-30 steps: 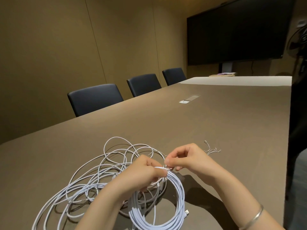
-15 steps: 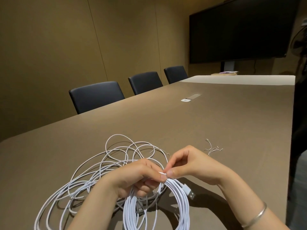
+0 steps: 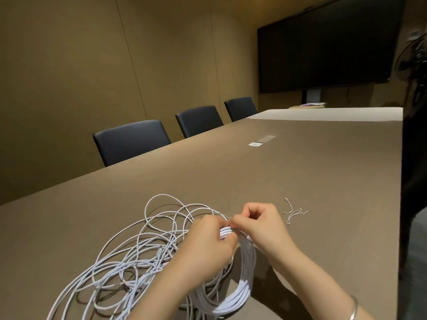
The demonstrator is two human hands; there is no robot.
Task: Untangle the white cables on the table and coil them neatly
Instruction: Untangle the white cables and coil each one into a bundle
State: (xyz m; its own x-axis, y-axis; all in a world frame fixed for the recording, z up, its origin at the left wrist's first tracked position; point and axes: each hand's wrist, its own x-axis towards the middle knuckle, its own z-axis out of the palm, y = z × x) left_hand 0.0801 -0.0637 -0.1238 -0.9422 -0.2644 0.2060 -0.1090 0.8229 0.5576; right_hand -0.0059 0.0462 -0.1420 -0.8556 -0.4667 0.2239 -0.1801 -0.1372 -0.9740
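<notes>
A loose tangle of white cables [image 3: 129, 257] sprawls over the brown table [image 3: 300, 172] at the near left. A neat white coil [image 3: 245, 285] hangs from the top where my left hand [image 3: 208, 245] grips its strands in curled fingers. My right hand [image 3: 261, 225] pinches something small at the top of that coil, right against my left fingertips; what it pinches is too small to tell. A few thin white twist ties [image 3: 294, 212] lie on the table just right of my right hand.
Three dark chairs [image 3: 129, 142] line the table's left side. A small white item [image 3: 255, 144] sits beside a flush hatch mid-table. A large black screen [image 3: 328, 47] hangs on the far wall. A dark shape [image 3: 413, 158] stands along the right edge.
The coil has been turned so the USB plug seen half a second ago is out of sight. Both hands have stayed together at the coil's top, shifting slightly right.
</notes>
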